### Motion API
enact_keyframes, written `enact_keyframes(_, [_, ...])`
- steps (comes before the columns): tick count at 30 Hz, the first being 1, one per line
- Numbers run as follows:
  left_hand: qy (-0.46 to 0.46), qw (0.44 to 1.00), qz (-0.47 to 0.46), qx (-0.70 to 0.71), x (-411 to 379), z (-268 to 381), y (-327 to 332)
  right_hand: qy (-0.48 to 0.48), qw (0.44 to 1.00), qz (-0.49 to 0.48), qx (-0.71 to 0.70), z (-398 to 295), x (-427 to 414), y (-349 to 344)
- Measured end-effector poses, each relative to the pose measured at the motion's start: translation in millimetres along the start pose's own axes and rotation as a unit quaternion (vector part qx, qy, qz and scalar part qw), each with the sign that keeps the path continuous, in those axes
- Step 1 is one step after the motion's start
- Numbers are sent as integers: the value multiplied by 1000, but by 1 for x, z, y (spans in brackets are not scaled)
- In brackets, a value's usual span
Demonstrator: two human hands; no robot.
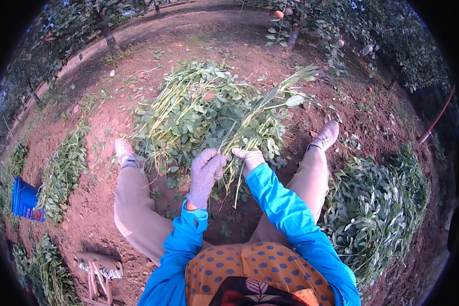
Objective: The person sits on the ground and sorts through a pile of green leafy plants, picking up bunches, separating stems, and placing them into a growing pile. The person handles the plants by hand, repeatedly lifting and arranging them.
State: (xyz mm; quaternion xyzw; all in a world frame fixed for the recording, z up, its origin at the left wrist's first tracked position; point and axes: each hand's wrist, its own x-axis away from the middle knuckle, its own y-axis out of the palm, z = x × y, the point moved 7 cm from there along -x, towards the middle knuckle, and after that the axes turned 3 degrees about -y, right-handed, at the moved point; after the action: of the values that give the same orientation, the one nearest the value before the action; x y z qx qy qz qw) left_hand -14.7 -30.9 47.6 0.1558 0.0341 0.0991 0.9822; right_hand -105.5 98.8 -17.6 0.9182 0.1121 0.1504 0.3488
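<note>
Between my outstretched legs lies a heap of cut leafy green plants [191, 111] with long pale stems. My left hand [207, 172], in a knitted glove, is closed around the stems of a bunch of plants [252, 114]. This bunch slants up to the right over the heap. Beside it, my right hand [250, 157], also gloved, grips the same bunch near the lower stems, its fingers partly hidden. Loose stem ends hang below both hands.
A large pile of leafy plants [371, 214] lies at the right. On the left are another plant row [65, 168], a blue bucket [25, 199] and a small wooden folding stool [97, 264]. Fruit trees [292, 34] stand beyond, with fallen fruit [112, 73] on the soil.
</note>
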Motion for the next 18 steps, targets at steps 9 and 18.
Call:
enact_keyframes(9, [2,999,1,-37,1,3,-1,42,997,45,-45,-12,5,6])
enact_keyframes(18, [215,931,9,-293,-16,14,-34,18,993,-7,-116,-46,12,4])
